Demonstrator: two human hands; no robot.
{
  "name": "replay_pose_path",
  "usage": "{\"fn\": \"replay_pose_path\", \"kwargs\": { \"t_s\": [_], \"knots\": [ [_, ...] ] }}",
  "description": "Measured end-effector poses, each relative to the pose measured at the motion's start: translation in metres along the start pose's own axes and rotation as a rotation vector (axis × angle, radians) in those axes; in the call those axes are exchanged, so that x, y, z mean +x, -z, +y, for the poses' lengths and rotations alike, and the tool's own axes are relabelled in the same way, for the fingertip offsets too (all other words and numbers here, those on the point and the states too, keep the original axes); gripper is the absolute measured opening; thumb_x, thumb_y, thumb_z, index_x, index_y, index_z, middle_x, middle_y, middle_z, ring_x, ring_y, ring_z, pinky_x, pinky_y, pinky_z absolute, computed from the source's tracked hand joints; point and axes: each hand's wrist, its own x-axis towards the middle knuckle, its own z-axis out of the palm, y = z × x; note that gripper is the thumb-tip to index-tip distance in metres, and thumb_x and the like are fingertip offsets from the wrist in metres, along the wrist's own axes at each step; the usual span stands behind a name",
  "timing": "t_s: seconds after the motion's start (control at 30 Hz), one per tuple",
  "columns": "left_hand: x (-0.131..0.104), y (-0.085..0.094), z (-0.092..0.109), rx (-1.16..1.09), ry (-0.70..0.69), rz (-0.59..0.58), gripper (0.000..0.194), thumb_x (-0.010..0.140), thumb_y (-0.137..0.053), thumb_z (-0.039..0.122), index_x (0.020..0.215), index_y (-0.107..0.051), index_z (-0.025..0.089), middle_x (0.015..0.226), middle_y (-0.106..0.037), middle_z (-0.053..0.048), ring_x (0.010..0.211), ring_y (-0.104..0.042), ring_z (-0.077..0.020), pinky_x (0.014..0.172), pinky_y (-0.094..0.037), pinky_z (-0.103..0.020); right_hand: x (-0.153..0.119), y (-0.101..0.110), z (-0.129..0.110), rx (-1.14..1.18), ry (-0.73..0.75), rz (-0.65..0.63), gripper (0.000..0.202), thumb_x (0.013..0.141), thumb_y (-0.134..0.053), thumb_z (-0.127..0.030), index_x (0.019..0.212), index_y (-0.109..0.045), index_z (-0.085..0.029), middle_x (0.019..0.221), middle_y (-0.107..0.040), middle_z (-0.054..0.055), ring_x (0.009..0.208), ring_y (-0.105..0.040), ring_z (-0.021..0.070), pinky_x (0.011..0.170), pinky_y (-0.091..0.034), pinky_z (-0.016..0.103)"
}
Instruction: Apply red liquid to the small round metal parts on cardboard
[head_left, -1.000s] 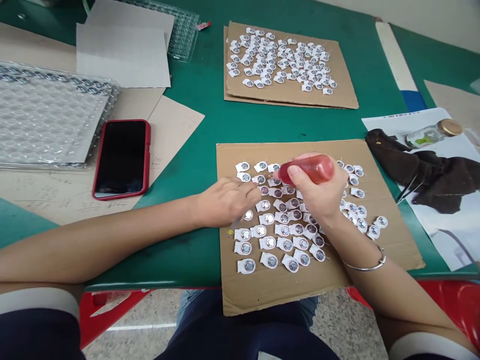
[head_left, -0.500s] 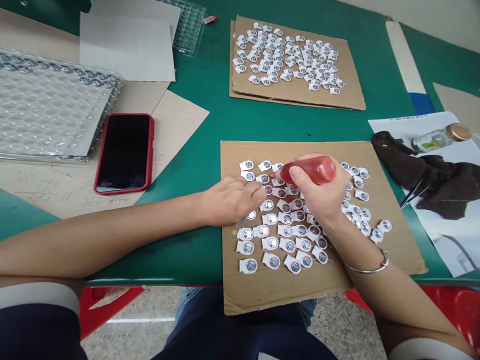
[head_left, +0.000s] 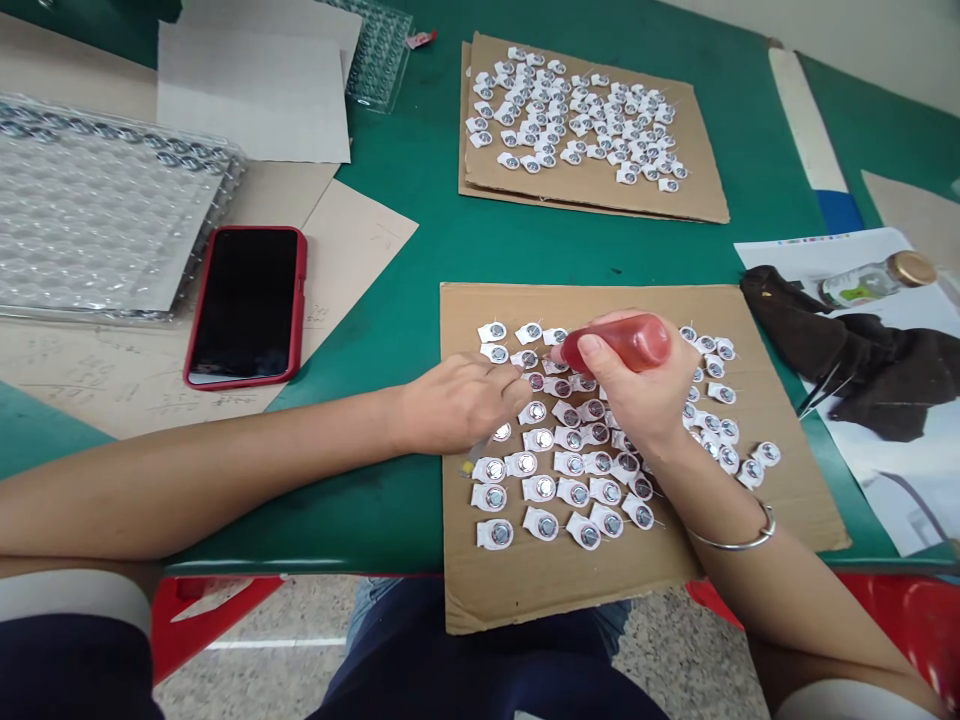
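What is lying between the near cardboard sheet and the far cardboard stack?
Only green tabletop with a small dark speck, as the head view shows.

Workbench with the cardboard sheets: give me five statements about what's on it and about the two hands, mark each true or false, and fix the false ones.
1. The right hand holds a red bottle-shaped tool. True.
2. The silver bangle is on the left wrist. False: it is on the right wrist.
3. The phone lies left of the nearer cardboard sheet. True.
4. The jar stands upright. False: it lies on its side, by the dark cloth.
5. The farther cardboard sheet bears small white pieces. True.
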Motion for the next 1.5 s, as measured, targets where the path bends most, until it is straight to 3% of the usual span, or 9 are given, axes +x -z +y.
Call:
{"fn": "replay_pose_path", "kwargs": {
  "t_s": [0.47,1.17,1.3,1.5],
  "knots": [
    [0.0019,0.0028,-0.0006,0.023,0.011,0.072,0.015,0.079,-0.037,0.008,0.069,-0.043,0.017,0.06,-0.051,-0.001,0.046,-0.043,-0.0116,0.047,-0.038,-0.024,-0.0006,0.0011,0.0017,-0.02,-0.015,-0.032,0.031,0.066,-0.069,-0.043,0.085,-0.061,-0.019,0.082,-0.064,0.005,0.072,-0.062,0.0181,0.07,-0.051,0.039],
    [0.0023,0.0061,-0.0067,-0.117,0.127,-0.111,0.008,0.077,-0.042,0.01,0.075,-0.048,0.015,0.067,-0.056,-0.002,0.055,-0.049,-0.012,0.052,-0.039,-0.024,-0.0009,0.0023,-0.0007,-0.045,0.058,-0.008,0.029,0.067,-0.068,-0.044,0.08,-0.06,-0.019,0.08,-0.064,0.005,0.072,-0.061,0.0172,0.067,-0.052,0.037],
    [0.0015,0.0039,-0.0093,-0.165,0.151,-0.074,0.007,0.077,-0.043,0.011,0.073,-0.047,0.015,0.066,-0.055,-0.001,0.058,-0.052,-0.0119,0.055,-0.041,-0.022,-0.0028,0.0022,0.002,0.051,0.072,0.039,0.027,0.071,-0.064,-0.044,0.084,-0.058,-0.021,0.08,-0.062,0.004,0.069,-0.062,0.0171,0.064,-0.053,0.037],
    [0.0041,0.0064,-0.0072,-0.169,0.165,-0.027,0.011,0.079,-0.04,0.011,0.071,-0.046,0.016,0.066,-0.055,-0.001,0.057,-0.052,-0.0112,0.053,-0.041,-0.022,-0.0033,0.001,0.0036,0.053,0.068,0.006,0.025,0.069,-0.067,-0.042,0.081,-0.059,-0.021,0.079,-0.062,0.004,0.07,-0.062,0.0176,0.066,-0.053,0.038]
  ]
}}
